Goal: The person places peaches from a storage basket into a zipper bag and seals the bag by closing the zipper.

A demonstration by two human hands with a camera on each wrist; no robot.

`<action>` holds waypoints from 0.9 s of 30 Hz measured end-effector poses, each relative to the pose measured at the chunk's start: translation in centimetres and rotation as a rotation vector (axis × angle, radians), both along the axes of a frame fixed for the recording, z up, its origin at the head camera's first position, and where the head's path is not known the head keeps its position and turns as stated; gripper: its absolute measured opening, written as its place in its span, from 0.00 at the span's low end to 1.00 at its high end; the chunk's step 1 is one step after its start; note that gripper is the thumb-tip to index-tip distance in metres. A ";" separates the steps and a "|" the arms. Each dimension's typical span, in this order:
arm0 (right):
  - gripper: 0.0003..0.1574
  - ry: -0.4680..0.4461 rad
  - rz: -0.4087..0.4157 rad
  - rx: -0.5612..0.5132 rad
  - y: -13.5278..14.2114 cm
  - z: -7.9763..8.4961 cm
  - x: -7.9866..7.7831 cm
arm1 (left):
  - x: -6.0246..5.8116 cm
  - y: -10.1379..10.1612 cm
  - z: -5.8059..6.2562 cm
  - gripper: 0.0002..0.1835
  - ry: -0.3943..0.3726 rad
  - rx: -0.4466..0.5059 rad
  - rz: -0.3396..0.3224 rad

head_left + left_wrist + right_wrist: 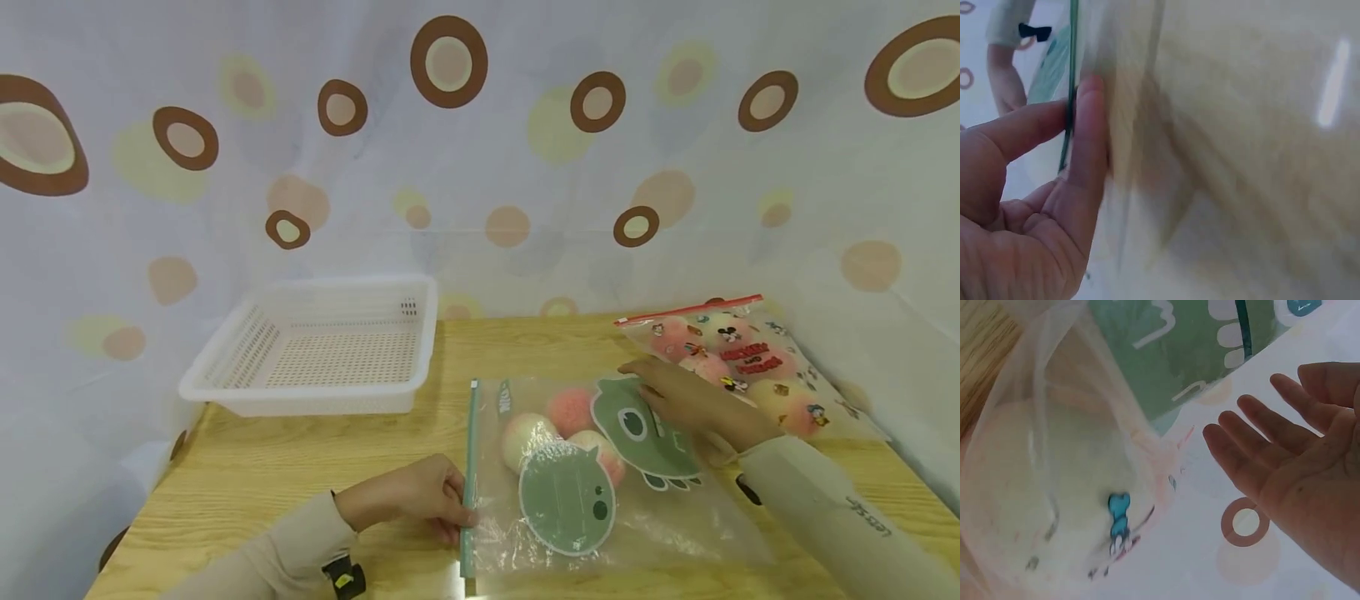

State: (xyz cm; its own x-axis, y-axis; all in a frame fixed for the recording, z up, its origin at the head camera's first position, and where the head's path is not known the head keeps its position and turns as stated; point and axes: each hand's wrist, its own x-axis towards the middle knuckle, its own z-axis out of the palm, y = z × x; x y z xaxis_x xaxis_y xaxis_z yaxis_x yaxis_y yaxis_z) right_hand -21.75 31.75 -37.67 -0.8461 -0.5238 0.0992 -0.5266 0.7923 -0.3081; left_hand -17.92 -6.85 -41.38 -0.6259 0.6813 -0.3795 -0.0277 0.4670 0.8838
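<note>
A clear zip bag (652, 537) with green cartoon creature prints lies on the table, its green zip edge (470, 467) towards the left. Inside it are several round, pink-and-cream, peach-like things (528, 437). My left hand (423, 496) pinches the lower part of that zip edge between thumb and fingers, as the left wrist view also shows. Over the bag's far right side is my right hand (678, 396). In the right wrist view its fingers (1275, 428) are spread and relaxed, holding nothing, beside the green print.
At the back right lies a second clear bag (813, 379) with a red zip and cartoon prints, holding similar round things. A white perforated plastic basket (307, 400) stands at the back left. A spotted cloth (510, 167) hangs behind the wooden table (300, 467).
</note>
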 end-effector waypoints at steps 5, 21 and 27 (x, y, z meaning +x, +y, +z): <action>0.22 -0.029 0.014 -0.015 -0.3 -0.4 -0.7 | -2.6 -0.7 0.8 0.16 0.349 -0.127 0.006; 0.29 -0.283 -0.027 -0.115 -0.7 -1.7 0.5 | -5.5 0.8 0.6 0.14 1.185 -0.478 0.136; 0.26 -0.287 -0.009 -0.110 -0.3 -2.5 -0.5 | -6.1 1.6 0.5 0.07 1.269 -0.527 0.048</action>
State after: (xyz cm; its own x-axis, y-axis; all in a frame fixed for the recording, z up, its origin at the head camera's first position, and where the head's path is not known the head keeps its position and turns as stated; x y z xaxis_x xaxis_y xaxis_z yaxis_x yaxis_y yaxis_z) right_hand -22.21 31.40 -40.19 -0.8522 -0.5156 -0.0886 -0.3988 0.7499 -0.5278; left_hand -23.98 -5.25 -40.93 -0.7528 0.6043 0.2609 0.6330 0.7734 0.0350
